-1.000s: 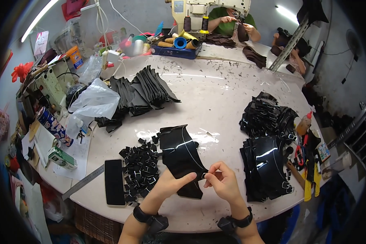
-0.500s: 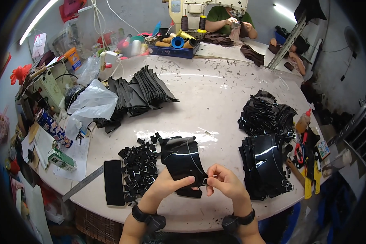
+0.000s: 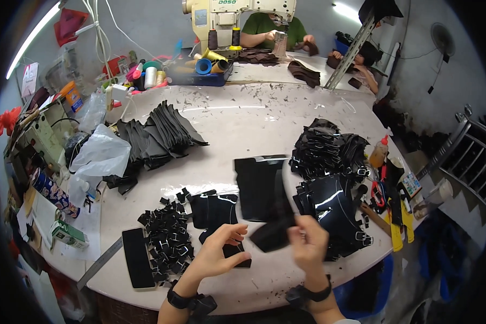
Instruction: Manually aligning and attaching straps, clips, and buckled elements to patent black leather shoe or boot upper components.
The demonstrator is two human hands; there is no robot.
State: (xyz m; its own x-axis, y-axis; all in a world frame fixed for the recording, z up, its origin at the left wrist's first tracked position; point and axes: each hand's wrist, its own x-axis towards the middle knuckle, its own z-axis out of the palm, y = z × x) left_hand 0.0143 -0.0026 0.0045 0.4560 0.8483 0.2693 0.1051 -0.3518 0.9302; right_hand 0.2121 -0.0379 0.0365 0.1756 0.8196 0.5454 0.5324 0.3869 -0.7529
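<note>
My right hand [image 3: 309,245] pinches the narrow end of a glossy black leather-like panel [image 3: 262,186], which hangs tilted above the table and is partly blurred. My left hand [image 3: 221,252] holds nothing, its fingers apart over more black panels [image 3: 215,209] lying in front of me. Left of these lies a heap of small black tabs with metal buckles [image 3: 167,237]. A stack of black panels with buckles [image 3: 335,210] lies just right of the held panel. Behind it is another pile of buckled black pieces [image 3: 329,148].
A black phone-like slab [image 3: 138,258] and a metal ruler [image 3: 100,262] lie at the left. Dark strips [image 3: 162,132] are stacked farther back. Yellow-handled scissors [image 3: 397,232] and a red-tipped bottle [image 3: 379,151] sit at the right edge. A person works behind the sewing machine [image 3: 216,24].
My right hand has lifted the panel away from my left hand and swung it right, toward the buckled stack. My left hand has let go of it. The whole view has shifted.
</note>
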